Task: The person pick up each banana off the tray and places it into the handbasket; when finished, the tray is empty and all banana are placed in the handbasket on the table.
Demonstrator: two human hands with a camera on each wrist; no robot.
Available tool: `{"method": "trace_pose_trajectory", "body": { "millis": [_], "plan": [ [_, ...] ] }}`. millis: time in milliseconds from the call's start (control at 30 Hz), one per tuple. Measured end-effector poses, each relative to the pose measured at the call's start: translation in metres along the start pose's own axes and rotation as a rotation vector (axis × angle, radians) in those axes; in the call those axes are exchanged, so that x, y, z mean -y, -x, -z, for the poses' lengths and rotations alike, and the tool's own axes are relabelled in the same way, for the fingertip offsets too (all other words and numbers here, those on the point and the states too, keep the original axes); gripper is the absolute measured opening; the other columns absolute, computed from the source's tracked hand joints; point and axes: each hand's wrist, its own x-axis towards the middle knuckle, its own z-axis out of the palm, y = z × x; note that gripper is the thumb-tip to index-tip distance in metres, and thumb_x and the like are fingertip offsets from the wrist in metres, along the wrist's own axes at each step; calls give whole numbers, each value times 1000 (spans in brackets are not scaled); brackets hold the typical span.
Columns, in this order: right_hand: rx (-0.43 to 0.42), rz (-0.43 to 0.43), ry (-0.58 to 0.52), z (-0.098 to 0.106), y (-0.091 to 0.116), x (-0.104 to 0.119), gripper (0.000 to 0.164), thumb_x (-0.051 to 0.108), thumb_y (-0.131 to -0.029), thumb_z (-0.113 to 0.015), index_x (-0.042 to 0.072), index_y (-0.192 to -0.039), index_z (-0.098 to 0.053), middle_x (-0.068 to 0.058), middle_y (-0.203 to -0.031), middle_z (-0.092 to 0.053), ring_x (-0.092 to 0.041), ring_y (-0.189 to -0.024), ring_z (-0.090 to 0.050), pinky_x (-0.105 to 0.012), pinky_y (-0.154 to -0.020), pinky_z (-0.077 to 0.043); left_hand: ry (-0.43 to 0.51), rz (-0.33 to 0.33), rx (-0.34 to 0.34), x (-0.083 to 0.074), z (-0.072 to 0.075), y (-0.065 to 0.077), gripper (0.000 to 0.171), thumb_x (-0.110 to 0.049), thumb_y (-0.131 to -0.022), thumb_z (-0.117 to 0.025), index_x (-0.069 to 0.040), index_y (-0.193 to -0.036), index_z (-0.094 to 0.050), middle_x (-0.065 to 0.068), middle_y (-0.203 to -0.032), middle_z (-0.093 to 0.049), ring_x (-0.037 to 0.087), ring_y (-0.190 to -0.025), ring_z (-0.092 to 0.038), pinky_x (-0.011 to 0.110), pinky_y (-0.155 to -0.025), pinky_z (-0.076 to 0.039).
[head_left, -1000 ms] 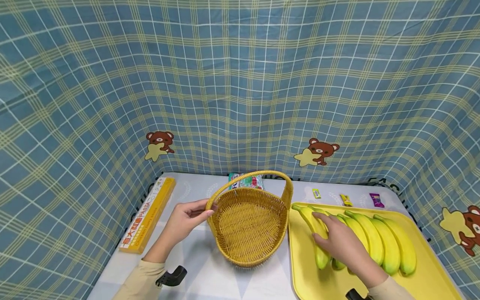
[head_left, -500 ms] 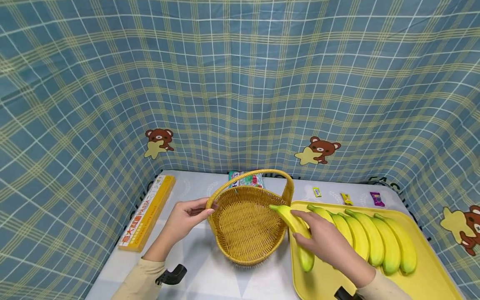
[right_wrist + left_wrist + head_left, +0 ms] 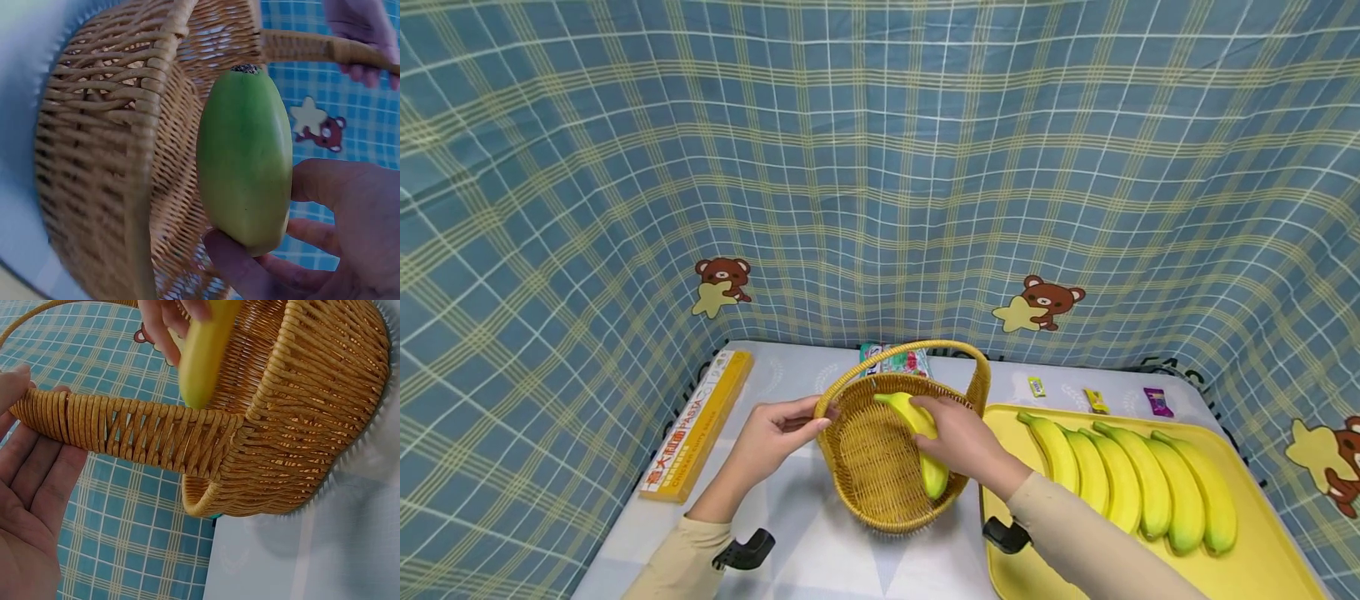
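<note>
Wicker basket (image 3: 887,518) at mid-counter, handle (image 3: 942,343) arched over the mouth. Woven floor visible inside; single held banana (image 3: 916,417) within the mouth, on the right-hand side of the opening. Contact with the wicker there: cannot tell from these angles.

Yellow tray (image 3: 1255,546) just right of the basket. Contents: six bananas (image 3: 1152,487) in a row, side by side, stems toward the far edge, overlapping in view; left end of the row partly behind the right sleeve (image 3: 1075,525).

Right hand (image 3: 958,433): gripping the held banana about its middle, thumb on the near side, fingers on the far side. Banana to the left of the palm, lying slantwise: stem pointing away and left, green blunt end toward the wearer. In the right wrist view, blunt end large and close, fingertips pressed to its flank and underside.

Left hand (image 3: 778,433): pinching the handle near its left foot, thumb on one face, fingers on the other; well clear of the banana, across the basket mouth from it.

Around these: long pasta box (image 3: 697,425) at far left of the counter (image 3: 820,554); colourful packet (image 3: 910,363) behind the basket, partly hidden; three wrapped sweets (image 3: 1095,402) beyond the tray, two yellowish, one purple. Blue plaid cloth (image 3: 880,167) as backdrop, printed with bears.
</note>
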Motion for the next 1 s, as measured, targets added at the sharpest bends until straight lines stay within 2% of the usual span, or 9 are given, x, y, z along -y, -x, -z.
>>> {"method": "trace_pose_trajectory", "body": {
  "millis": [133, 300, 400, 467, 533, 633, 1000],
  "plan": [
    [69, 8, -3, -19, -14, 7, 54, 25, -92, -75, 12, -142, -58, -15, -123, -66, -24, -92, -64, -40, -75, -54, 6, -9, 5, 0, 0, -1, 30, -17, -96, -73, -5, -124, -74, 7, -110, -76, 15, -100, -74, 29, -84, -61],
    [111, 44, 14, -41, -23, 17, 56, 25, -92, -75, 10, -143, -57, -20, -128, -64, -32, -106, -65, -46, -85, -57, -2, -3, 5, 0, 0, -1, 31, -17, -96, -73, -6, -125, -73, 7, -109, -77, 15, -100, -73, 29, -84, -61],
    [119, 54, 33, -51, -25, 23, 58, 26, -93, -75, 11, -145, -56, -20, -127, -63, -29, -99, -66, -42, -79, -58, -6, 4, 5, 0, 1, 0, 33, -17, -96, -73, -5, -126, -72, 6, -109, -77, 15, -101, -73, 29, -84, -61],
    [133, 45, 20, -56, -25, 26, 59, 27, -93, -75, 12, -146, -55, -20, -124, -62, -24, -88, -64, -36, -70, -57, -4, 6, 7, 1, 1, 0, 34, -17, -96, -73, -3, -127, -72, 6, -109, -77, 15, -102, -73, 28, -84, -61],
    [159, 25, -8, -59, -25, 28, 60, 27, -92, -76, 12, -147, -55, -19, -121, -61, -19, -79, -60, -30, -61, -54, -3, 6, 8, 1, 1, 1, 34, -16, -96, -73, -2, -127, -71, 7, -109, -76, 15, -102, -73, 28, -85, -61],
    [201, -5, -49, -62, -24, 29, 63, 27, -91, -78, 12, -147, -54, -20, -121, -59, -14, -72, -56, -25, -55, -50, 3, 7, 7, 0, 1, 1, 35, -16, -96, -73, 1, -127, -70, 7, -109, -76, 15, -102, -73, 29, -85, -61],
    [226, -37, -84, -65, -22, 29, 73, 29, -88, -82, 9, -150, -48, -21, -122, -58, -16, -78, -58, -27, -60, -52, 11, 13, 8, -1, 1, 1, 36, -16, -96, -73, 2, -127, -70, 8, -110, -76, 15, -102, -73, 28, -85, -60]
  ]
}}
